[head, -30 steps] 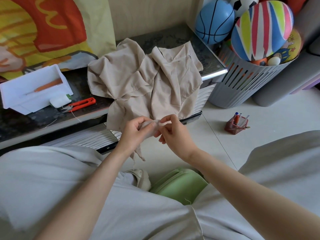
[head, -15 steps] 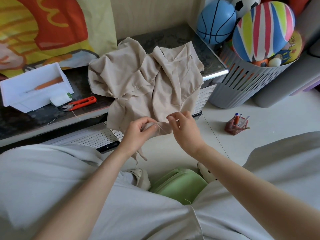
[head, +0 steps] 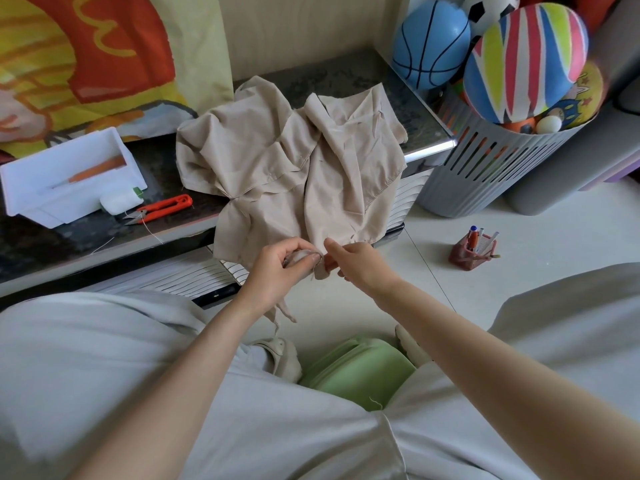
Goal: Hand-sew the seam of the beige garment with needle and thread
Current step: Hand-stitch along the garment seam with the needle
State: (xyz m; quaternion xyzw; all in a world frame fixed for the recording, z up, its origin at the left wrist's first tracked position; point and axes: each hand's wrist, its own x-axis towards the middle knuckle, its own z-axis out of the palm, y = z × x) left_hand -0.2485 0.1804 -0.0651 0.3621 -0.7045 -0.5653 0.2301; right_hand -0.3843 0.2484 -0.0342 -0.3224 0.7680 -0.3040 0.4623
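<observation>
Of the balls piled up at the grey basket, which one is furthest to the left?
The blue ball with black basketball lines. The striped ball lies to its right, and the black-and-white ball sits behind, between the two.

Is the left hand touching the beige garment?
Touching. The head view shows the left hand pinching a folded edge of the garment between thumb and fingers.

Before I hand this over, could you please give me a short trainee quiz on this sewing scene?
1. True or false: the orange snips lie inside the white tray.
2. What does the left hand grip? A beige garment, B orange snips, C white tray.
3. Fill in: the striped ball sits in the grey ___.
Key: 1 false, they lie on the tabletop; 2 A; 3 basket.
</observation>
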